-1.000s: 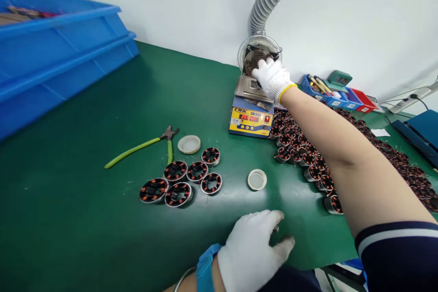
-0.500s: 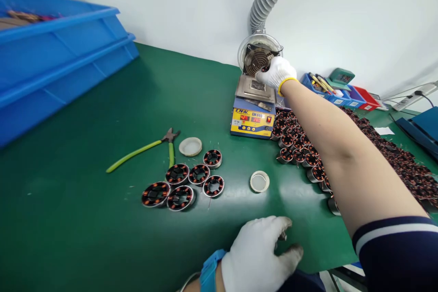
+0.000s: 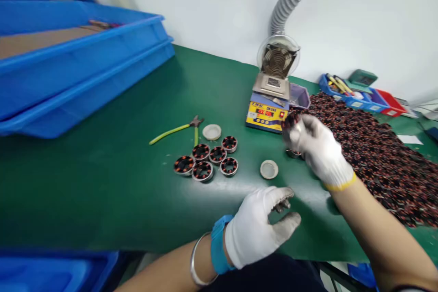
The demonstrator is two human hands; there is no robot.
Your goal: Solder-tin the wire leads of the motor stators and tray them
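Note:
My right hand [image 3: 316, 148], in a white glove and smeared by motion, grips a motor stator [image 3: 290, 121] with copper windings in front of a yellow and blue solder pot [image 3: 266, 114]. Over the table's front edge, my left hand [image 3: 262, 226], gloved with dirty fingertips, is open with thumb and fingers apart. Between the hands lies a small round white dish [image 3: 268, 169]. Left of it, several ring-shaped stators [image 3: 202, 171] stand grouped on the green table [image 3: 119, 191]. Behind them are a second white dish [image 3: 211, 132] and green-handled cutting pliers [image 3: 174, 131].
A large mass of stators [image 3: 362, 155] covers the right side. Stacked blue bins [image 3: 89, 68] stand at the left. Behind the solder pot are a fan [image 3: 278, 60] and grey hose [image 3: 290, 0]. Small blue and red trays [image 3: 392, 108] line the back right.
My right hand has come back from above the solder pot, down and toward me, with the stator in it. The left hand stays open. The view has shifted left.

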